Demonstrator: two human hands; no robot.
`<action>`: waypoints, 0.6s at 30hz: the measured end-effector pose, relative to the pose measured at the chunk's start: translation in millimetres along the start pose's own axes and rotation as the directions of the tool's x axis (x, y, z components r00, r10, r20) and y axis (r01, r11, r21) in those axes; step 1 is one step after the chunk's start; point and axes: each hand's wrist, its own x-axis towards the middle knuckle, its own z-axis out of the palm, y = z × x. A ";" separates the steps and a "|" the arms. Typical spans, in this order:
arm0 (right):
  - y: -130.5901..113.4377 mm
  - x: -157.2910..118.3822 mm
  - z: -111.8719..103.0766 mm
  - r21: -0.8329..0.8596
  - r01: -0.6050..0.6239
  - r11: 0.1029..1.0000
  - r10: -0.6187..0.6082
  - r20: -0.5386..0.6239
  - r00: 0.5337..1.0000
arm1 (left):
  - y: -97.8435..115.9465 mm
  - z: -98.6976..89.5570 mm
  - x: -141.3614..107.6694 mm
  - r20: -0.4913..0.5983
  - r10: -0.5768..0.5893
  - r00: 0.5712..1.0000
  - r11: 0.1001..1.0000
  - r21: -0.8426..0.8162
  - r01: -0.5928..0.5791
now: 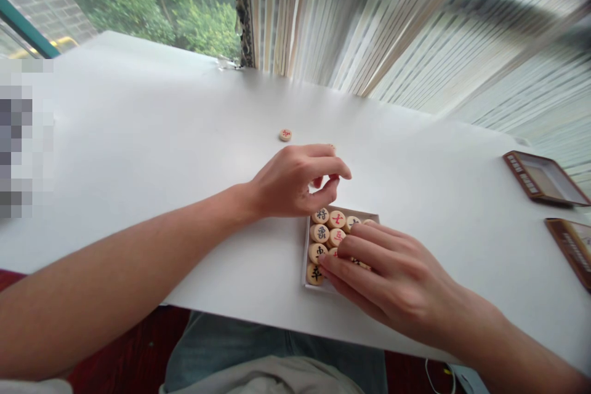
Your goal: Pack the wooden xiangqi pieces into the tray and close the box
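A shallow white box near the table's front edge holds several round wooden pieces marked in red or black, such as the black-marked one at its left side. My right hand lies over the box's right part, fingers bent down on the pieces and hiding some of them. Just above the box's far edge, my left hand hovers with its fingers curved and apart; pale bits of a piece or pieces show behind its fingers. One red-marked piece lies alone on the table beyond my left hand.
The white table reaches to a window and a striped curtain. At the right lie an open brown-rimmed box lid and a brown box or booklet, cut off by the frame. Something pixelated stands at the far left.
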 end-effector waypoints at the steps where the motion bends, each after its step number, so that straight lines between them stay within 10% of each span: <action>1: -0.5 0.6 0.4 -0.007 -0.002 1.000 0.002 -0.003 1.000 | -0.1 0.0 0.0 0.000 -0.001 1.000 1.000 0.000 0.001; 18: -3.2 -1.0 4.4 -0.011 -0.016 1.000 0.015 -0.060 0.998 | -0.2 -0.4 0.6 0.006 0.010 1.000 1.000 0.001 -0.010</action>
